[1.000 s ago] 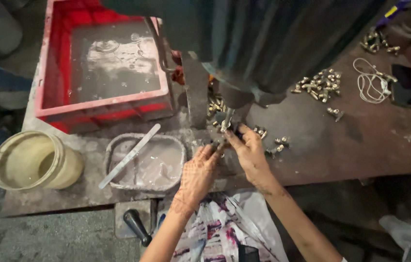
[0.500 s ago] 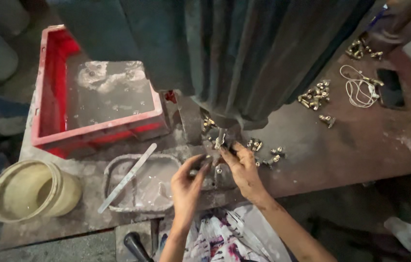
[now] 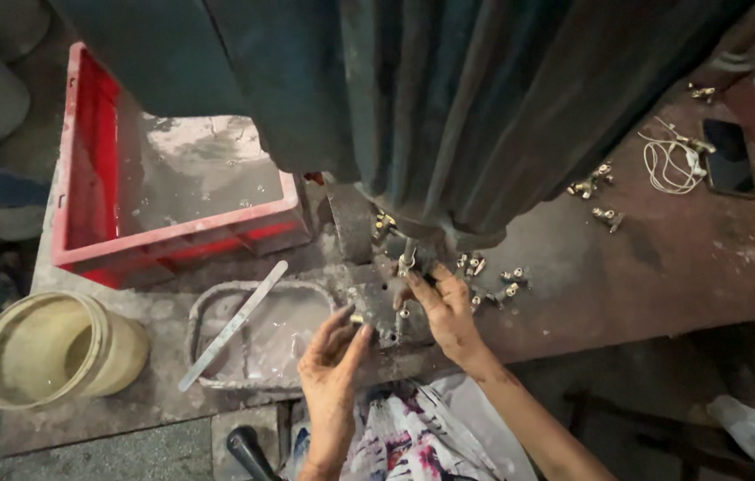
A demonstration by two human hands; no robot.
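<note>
While big green machine [image 3: 484, 107] looms overhead, left hand [image 3: 331, 365] pinching small brass fitting [image 3: 356, 318], right hand [image 3: 445, 309] gripping another.

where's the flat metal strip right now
In the head view the flat metal strip lies at lower left, slanted across the grey tray, just left of the left hand and below the red crate.
</note>
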